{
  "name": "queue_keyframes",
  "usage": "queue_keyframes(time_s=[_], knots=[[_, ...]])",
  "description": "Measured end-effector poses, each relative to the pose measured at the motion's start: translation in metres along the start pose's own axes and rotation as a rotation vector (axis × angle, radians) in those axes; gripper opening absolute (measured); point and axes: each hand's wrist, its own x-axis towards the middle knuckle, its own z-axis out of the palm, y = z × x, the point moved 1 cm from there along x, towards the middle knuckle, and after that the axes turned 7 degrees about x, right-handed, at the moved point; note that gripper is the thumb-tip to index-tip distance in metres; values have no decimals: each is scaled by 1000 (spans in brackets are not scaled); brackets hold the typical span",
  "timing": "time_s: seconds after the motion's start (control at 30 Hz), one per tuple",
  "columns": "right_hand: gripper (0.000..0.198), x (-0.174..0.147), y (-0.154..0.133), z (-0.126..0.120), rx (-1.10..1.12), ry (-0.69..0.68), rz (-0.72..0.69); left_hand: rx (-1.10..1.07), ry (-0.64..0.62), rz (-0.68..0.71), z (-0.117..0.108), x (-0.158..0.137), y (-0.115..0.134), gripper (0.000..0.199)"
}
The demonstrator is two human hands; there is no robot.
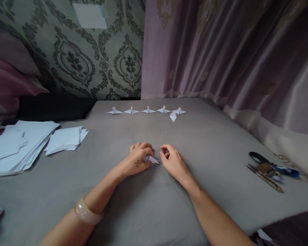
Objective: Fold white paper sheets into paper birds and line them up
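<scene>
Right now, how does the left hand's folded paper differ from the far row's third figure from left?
The folded paper is in the left hand, partly covered by fingers; the third figure stands uncovered on the grey surface. The folded paper shows a narrow point; the third figure spreads two wings. Both are whitish.

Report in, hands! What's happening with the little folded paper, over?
Left hand gripping folded white paper. Right hand close beside its tip, fingers curled. Row of folded paper shapes farther back, not in the way. Over.
</scene>
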Motion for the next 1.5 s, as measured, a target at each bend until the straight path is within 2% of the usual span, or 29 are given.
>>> queue_keyframes(time_s=[0.07, 0.13, 0.23, 0.33, 0.4, 0.47, 0.57, 0.67, 0.77, 0.93, 1.07, 1.17, 1.3, 1.5], knots=[[19, 0, 0, 0, 23, 16, 4, -107, 0, -36, 0, 1, 1, 8], [20, 1, -1, -2, 92, 65, 24, -325, 22, -157, 1, 3, 2, 8], [23, 3, -4, -5, 299, 121, 96, -797, 187, -339, 3, 5, 5, 21], [32, 3, -7, -2, 522, 41, 185, -1175, 317, -443, 7, 6, 11, 38], [35, 1, -8, 3, 615, -17, 229, -1292, 339, -516, 11, 5, 16, 47], [35, 0, -7, 9, 670, -37, 263, -1328, 335, -583, 15, 3, 20, 47], [31, 0, -4, 14, 694, -46, 304, -1285, 294, -659, 20, 1, 20, 35], [28, 3, 1, 13, 603, -57, 253, -1151, 257, -662, 23, 0, 15, 24], [23, 6, 3, 10, 435, -55, 153, -883, 208, -572, 25, -1, 5, 19], [17, 7, 0, 9, 151, -75, 84, -412, 269, -406, 25, -3, -11, 19], [17, 6, -4, 11, -4, -81, 31, -267, 235, -288, 24, -3, -13, 16], [15, 5, -5, 11, -81, -52, -17, -206, 231, -264, 24, -2, -11, 13], [16, 7, -1, 8, -50, -63, -4, -200, 241, -276, 26, -1, -10, 16], [23, 12, 10, 1, 213, -193, 117, -206, 227, -294, 26, 0, -10, 15]])
